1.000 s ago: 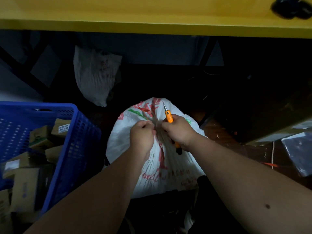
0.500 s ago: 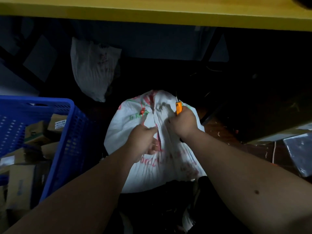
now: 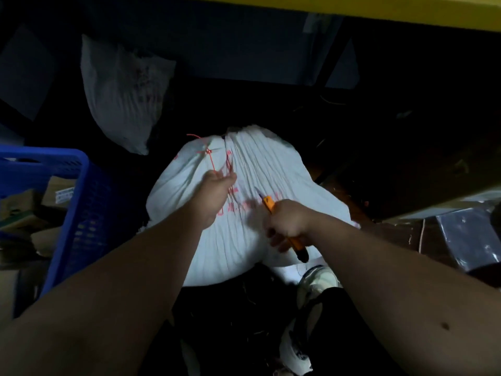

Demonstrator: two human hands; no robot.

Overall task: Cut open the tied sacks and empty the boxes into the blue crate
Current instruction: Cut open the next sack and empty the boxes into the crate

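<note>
A full white woven sack (image 3: 260, 169) with red print lies on the dark floor in front of me. A thin red string (image 3: 208, 154) runs over its upper left part. My left hand (image 3: 214, 191) pinches the string's near end and pulls it toward me. My right hand (image 3: 288, 225) rests on the sack's middle, closed around an orange utility knife (image 3: 268, 203) with its blade out and pointing up-left. The blue crate (image 3: 67, 213) stands to the left, holding several cardboard boxes (image 3: 58, 192).
A second white sack (image 3: 124, 93) leans further back on the left. A yellow table edge (image 3: 379, 6) runs overhead. Dark clutter and a plastic-wrapped packet (image 3: 469, 240) lie at the right. My shoe (image 3: 317, 286) is just below the sack.
The sack's tied neck has come loose and the top has spread out. My left hand now pulls the red string away; my right hand has dropped lower with the knife.
</note>
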